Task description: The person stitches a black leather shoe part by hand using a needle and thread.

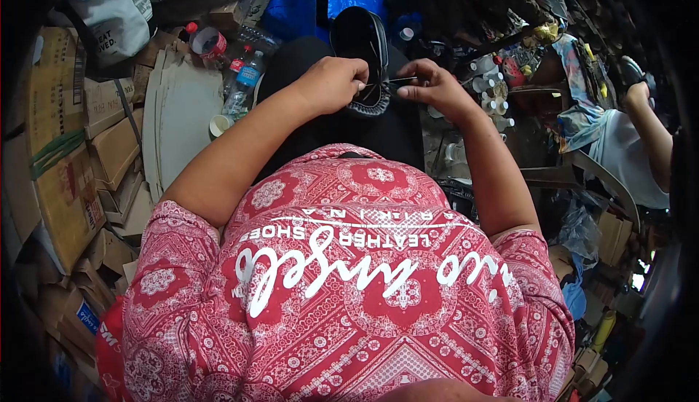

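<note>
A black shoe (373, 108) rests upright on my lap between my knees, its opening facing me and a row of light stitches along its near rim. My left hand (333, 84) is closed at the left side of the opening, thumb and fingers pinched on a thin thread that runs across the inside. On the right, my right hand (437, 90) pinches a thin strand of thread (399, 79) stretched to the shoe's right edge. The fingertips of this hand are a little apart from the shoe.
Plastic bottles (248, 74) and flattened cardboard (62, 147) stand at the left. A blue bag (291, 1) lies beyond the shoe. Several small bottles (489, 85) are grouped at the right. Farther right, another person's arm (648, 132) holds a dark object.
</note>
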Motion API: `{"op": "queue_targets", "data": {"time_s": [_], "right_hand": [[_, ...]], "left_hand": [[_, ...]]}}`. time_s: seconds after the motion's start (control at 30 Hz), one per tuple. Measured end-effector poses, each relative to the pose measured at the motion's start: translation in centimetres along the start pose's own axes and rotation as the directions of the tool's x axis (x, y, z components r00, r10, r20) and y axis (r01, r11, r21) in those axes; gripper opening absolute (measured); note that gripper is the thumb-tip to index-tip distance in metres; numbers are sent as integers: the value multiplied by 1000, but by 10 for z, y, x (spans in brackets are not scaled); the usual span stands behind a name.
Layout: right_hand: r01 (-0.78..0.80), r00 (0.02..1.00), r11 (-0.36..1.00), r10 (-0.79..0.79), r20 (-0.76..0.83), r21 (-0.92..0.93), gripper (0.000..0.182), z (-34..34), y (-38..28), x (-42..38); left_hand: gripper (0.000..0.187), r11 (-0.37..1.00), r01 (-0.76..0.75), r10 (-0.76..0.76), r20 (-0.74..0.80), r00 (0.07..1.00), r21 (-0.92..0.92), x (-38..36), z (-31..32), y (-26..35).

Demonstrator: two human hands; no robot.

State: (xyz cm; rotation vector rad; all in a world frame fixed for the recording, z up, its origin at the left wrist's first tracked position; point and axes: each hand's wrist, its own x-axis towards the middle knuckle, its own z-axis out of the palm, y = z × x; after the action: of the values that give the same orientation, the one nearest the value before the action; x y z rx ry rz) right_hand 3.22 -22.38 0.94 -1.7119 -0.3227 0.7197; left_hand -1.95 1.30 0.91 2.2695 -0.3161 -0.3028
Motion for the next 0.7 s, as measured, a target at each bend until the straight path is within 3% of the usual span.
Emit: {"op": "queue_targets", "data": {"time_s": [0.07, 0.13, 0.23, 0.37, 0.47, 0.53, 0.6, 0.63, 0.7], "right_hand": [[-23, 999, 971, 16, -33, -239, 14, -4, 10, -8], [-71, 997, 983, 66, -34, -171, 13, -7, 10, -17], [57, 992, 943, -92, -91, -328, 12, -17, -5, -24], [118, 921, 714, -338, -192, -690, 17, -34, -2, 9], [225, 865, 645, -477, -155, -730, 17, -30, -15, 13], [225, 906, 632, -416, -80, -741, 15, -13, -36, 3], [354, 890, 176, -367, 272, -919, 14, 1, -44, 0], [363, 884, 52, -334, 326, -930, 12, 6, -39, 4], [385, 898, 49, -251, 361, -922, 11, 13, -43, 6]], "left_hand": [[13, 1000, 12, -12, 20, 1000, -3, 3, 2, 1], [14, 1000, 25, -25, 38, 999, -2, 6, 5, -2], [15, 997, -68, 67, 22, 997, 22, 10, 10, -3], [14, 985, -130, 124, 58, 991, 113, 11, 10, 5], [12, 978, -125, 119, 44, 992, 168, 11, 4, 8], [12, 981, -107, 101, 45, 994, 161, 8, 5, 6], [11, 979, -137, 131, 52, 990, 149, 11, 5, 4], [11, 978, -142, 135, 55, 989, 152, 12, 6, 4], [10, 963, -162, 145, 92, 985, 214, 11, 5, 1]]}}
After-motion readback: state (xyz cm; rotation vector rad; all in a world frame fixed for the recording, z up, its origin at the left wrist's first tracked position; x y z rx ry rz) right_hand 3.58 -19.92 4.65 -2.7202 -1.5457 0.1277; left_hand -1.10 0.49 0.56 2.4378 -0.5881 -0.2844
